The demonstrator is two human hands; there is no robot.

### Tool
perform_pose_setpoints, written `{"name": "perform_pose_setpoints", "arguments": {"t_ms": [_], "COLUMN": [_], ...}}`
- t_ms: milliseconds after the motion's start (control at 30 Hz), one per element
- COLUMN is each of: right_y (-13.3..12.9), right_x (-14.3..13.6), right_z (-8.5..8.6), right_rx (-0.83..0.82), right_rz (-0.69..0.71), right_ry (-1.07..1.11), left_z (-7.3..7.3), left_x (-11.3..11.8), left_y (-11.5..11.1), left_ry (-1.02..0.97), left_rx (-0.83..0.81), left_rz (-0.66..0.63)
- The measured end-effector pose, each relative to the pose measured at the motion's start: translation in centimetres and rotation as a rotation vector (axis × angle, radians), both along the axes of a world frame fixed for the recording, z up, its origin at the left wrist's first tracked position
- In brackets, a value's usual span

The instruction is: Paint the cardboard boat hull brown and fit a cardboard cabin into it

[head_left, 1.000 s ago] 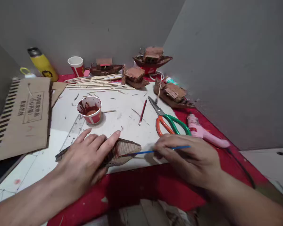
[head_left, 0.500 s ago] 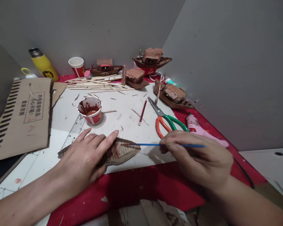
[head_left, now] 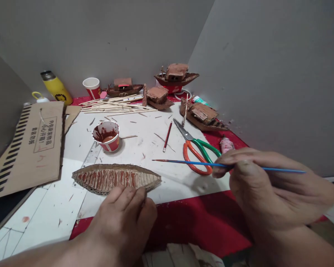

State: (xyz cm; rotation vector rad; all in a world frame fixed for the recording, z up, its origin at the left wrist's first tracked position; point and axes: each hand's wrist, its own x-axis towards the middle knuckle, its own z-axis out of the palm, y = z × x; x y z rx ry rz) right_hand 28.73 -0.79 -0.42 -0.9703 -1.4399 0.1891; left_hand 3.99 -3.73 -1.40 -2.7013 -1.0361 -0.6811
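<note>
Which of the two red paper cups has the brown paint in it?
The near paper cup, beside the ruler, holds brown paint and is smeared inside. The far cup, by the yellow bottle, looks clean.

Paintbrush [head_left: 200,163] above cardboard hull [head_left: 115,178]

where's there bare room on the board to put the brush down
Bare white board lies between the paint cup, the red pencil and the hull. A second patch sits left of the hull, below the cardboard sheet. The back is crowded with sticks and boats; scissors fill the right.
</note>
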Motion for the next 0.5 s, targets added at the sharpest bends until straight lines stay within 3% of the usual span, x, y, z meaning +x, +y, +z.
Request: {"name": "perform_pose_setpoints", "arguments": {"t_ms": [133,233,400,500], "right_y": [-0.1,-0.7,-1.7,-1.6], "right_x": [-0.3,-0.7,-1.1,-1.4], "right_z": [0.4,0.9,1.9,2.0], "right_rx": [0.055,-0.022,-0.289,-0.254], "right_rz": [0.048,-0.027,-0.116,-0.104], "right_ry": [-0.05,-0.09,-0.119,-0.093], "left_z": [-0.9,-1.2,-2.0,-1.9], "left_x": [1.4,1.7,1.7,1.2], "left_y": [0.6,1.5,1.8,1.3], "left_ry": [0.063,0.055,0.013,-0.014], "left_rx": [0.097,0.081,0.059,-0.005], "left_rz": [0.06,0.062,0.07,0.061]}}
